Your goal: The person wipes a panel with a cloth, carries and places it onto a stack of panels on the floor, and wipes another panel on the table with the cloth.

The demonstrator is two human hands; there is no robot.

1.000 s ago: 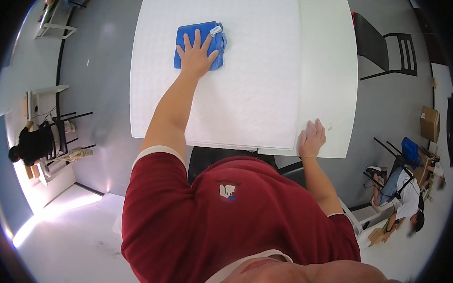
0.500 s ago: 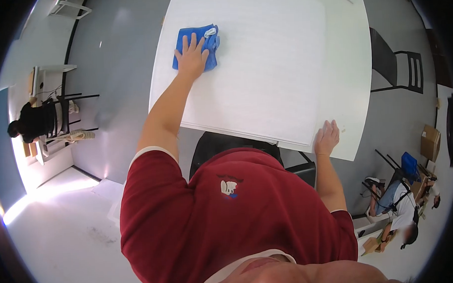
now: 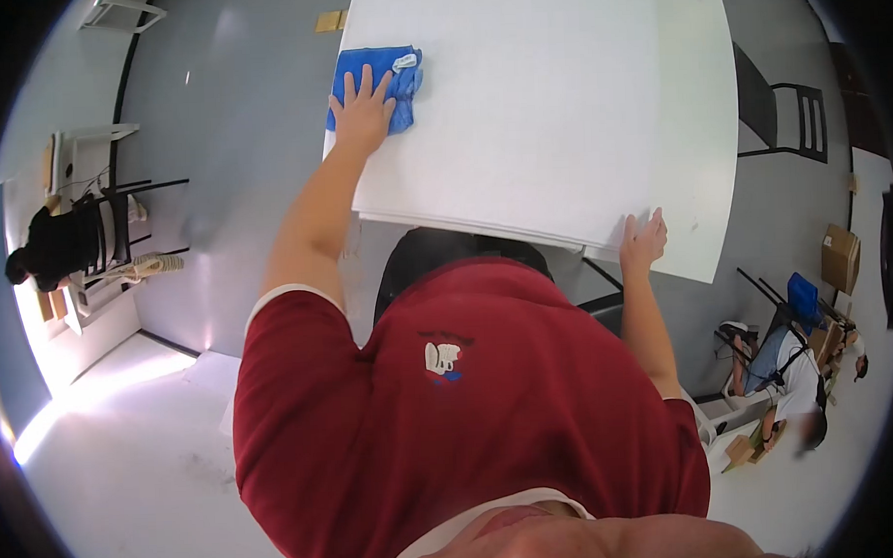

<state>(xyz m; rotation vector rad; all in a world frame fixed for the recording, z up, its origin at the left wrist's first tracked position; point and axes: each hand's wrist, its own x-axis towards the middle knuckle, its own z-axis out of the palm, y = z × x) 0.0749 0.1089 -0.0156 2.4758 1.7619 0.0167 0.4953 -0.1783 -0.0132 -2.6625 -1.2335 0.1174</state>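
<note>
A folded blue cloth (image 3: pixel 413 95) lies on the white tabletop (image 3: pixel 519 109) at its left edge, with a small white tag on top. My left hand (image 3: pixel 362 120) rests on the cloth, palm down, its fingers spread and pressing flat rather than gripping. On the right, my right hand (image 3: pixel 643 241) touches the table near its front edge, fingers stretched out and holding nothing.
A dark chair (image 3: pixel 780 115) stands right of the table; another dark seat (image 3: pixel 421 260) is under its front edge. A seated person (image 3: pixel 66 238) is far left, another person (image 3: pixel 799 375) lower right near a cardboard box (image 3: pixel 839 257).
My left hand and the blue cloth have slid left, up to the table's left edge. The table sits higher and further right in view. My right hand stays on the table's front part.
</note>
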